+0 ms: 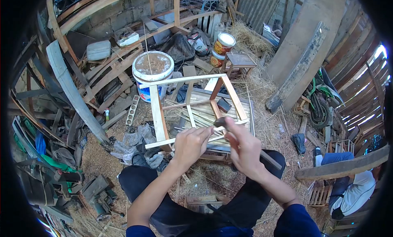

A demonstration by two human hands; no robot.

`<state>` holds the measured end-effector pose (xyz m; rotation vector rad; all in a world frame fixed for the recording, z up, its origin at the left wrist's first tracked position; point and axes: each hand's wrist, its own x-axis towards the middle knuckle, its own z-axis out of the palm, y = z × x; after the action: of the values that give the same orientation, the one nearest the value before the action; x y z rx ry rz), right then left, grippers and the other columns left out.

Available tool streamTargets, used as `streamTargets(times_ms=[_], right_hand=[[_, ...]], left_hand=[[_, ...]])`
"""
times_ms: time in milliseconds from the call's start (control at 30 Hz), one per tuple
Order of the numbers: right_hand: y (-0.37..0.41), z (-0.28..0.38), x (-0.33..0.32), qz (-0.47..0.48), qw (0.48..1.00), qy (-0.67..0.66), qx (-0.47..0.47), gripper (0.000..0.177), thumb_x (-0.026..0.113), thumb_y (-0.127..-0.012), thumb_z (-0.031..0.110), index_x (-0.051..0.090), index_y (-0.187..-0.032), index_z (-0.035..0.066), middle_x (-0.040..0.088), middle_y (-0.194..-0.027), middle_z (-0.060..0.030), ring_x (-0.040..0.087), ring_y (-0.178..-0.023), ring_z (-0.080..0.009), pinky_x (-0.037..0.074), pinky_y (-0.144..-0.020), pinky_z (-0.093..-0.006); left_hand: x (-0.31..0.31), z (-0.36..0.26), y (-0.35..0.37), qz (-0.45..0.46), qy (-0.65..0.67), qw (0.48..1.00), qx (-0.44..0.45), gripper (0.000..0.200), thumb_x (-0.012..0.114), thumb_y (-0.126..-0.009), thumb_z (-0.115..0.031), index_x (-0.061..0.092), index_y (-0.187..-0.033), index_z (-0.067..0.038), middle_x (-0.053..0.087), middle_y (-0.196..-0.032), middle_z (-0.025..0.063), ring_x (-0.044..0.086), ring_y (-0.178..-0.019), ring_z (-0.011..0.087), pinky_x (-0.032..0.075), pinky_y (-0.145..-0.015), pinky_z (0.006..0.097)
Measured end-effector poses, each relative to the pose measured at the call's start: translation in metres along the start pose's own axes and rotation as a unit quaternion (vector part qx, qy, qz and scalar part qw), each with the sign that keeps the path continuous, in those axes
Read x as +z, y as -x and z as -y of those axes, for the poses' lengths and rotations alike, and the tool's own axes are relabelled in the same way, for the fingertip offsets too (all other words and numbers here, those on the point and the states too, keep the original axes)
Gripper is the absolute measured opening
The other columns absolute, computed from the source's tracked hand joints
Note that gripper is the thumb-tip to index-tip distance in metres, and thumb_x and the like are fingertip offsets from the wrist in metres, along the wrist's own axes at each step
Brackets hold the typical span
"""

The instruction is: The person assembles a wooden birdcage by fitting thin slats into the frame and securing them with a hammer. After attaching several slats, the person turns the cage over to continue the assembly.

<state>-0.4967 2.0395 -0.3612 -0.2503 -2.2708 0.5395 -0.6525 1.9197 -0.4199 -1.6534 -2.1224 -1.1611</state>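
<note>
A person sits on a straw-strewn workshop floor, seen from their own head, dark trousers nearest and both forearms reaching forward.

The left hand (190,143) has its fingers drawn together, tips touching the near rail (163,142) of a pale wooden frame (157,114). Whether they pinch something small there is too fine to tell. Just right of it, the right hand (245,149) is closed around a small dark object (220,122), held against the same rail. What the object is cannot be made out.

The frame is open and box-like, like a stool without its seat. It stands just beyond the knees, tilted, with thin pale strips (200,114) lying under and through it.

This looks like the stage of fitting or fixing a part at the near rail. A next move would call for the left hand keeping the rail steady while the right works the dark object squarely on the joint.

Beyond the frame on the left stands a white bucket (143,87) filled with sawdust. Farther back are two stacked paint cans (223,47) and a small stool (240,59). At the right edge, another person (352,192) sits among planks.
</note>
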Motion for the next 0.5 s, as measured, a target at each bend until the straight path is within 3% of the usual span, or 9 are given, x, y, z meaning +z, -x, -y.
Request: streamTargets(times_ms=[67,200,333,367,467,500], right_hand=[[0.004,-0.001,0.002,-0.123,0.992,-0.037,-0.016,0.063,0.068,-0.095,-0.005,0.054,-0.154,0.012,0.070,-0.101,-0.0166,0.069,-0.077,-0.0349,0.053,-0.064,-0.0437],[0.007,0.005,-0.005,0.139,0.988,0.047,0.053,0.068,0.067,-0.092,-0.014,0.049,-0.155,0.006,0.073,-0.109,-0.0195,0.072,-0.078,-0.0340,0.053,-0.062,-0.0411],[0.000,0.003,-0.008,-0.046,0.996,-0.071,0.016,0.064,0.065,-0.097,-0.005,0.049,-0.157,0.012,0.070,-0.106,-0.0214,0.071,-0.083,-0.0385,0.055,-0.070,-0.0449],[0.003,-0.002,0.006,-0.160,0.981,-0.103,-0.027,0.062,0.066,-0.097,-0.004,0.051,-0.155,0.012,0.072,-0.111,-0.0214,0.074,-0.089,-0.0383,0.057,-0.075,-0.0457],[0.006,-0.003,-0.007,0.146,0.989,-0.005,0.025,0.060,0.067,-0.096,-0.008,0.052,-0.152,0.006,0.075,-0.116,-0.0205,0.077,-0.091,-0.0341,0.059,-0.071,-0.0420],[0.004,-0.002,-0.005,0.140,0.990,-0.010,0.034,0.056,0.067,-0.096,-0.010,0.053,-0.149,0.002,0.075,-0.115,-0.0186,0.077,-0.093,-0.0309,0.059,-0.068,-0.0394]], left_hand=[[0.001,-0.001,0.002,-0.003,-0.004,1.000,-0.005,0.014,0.076,-0.095,-0.015,0.081,-0.106,-0.008,0.081,-0.099,0.0089,0.075,-0.078,0.0272,0.056,-0.068,0.0398],[0.000,-0.001,0.000,0.013,-0.015,1.000,-0.005,0.016,0.076,-0.094,-0.016,0.081,-0.107,-0.008,0.081,-0.100,0.0092,0.075,-0.080,0.0267,0.055,-0.070,0.0401],[0.002,0.001,-0.001,0.001,-0.004,1.000,-0.003,0.015,0.076,-0.093,-0.016,0.080,-0.105,-0.007,0.081,-0.099,0.0101,0.075,-0.078,0.0274,0.055,-0.069,0.0406],[0.003,0.000,0.002,-0.002,0.002,1.000,0.000,0.014,0.077,-0.093,-0.015,0.080,-0.104,-0.007,0.081,-0.099,0.0104,0.074,-0.078,0.0276,0.054,-0.068,0.0409],[-0.001,0.001,0.001,0.030,-0.024,0.999,-0.004,0.014,0.077,-0.093,-0.015,0.080,-0.104,-0.007,0.081,-0.099,0.0102,0.074,-0.076,0.0274,0.054,-0.067,0.0413],[0.000,0.001,0.002,0.030,-0.025,0.999,-0.006,0.013,0.076,-0.093,-0.014,0.080,-0.103,-0.007,0.081,-0.098,0.0094,0.074,-0.076,0.0276,0.054,-0.067,0.0406]])
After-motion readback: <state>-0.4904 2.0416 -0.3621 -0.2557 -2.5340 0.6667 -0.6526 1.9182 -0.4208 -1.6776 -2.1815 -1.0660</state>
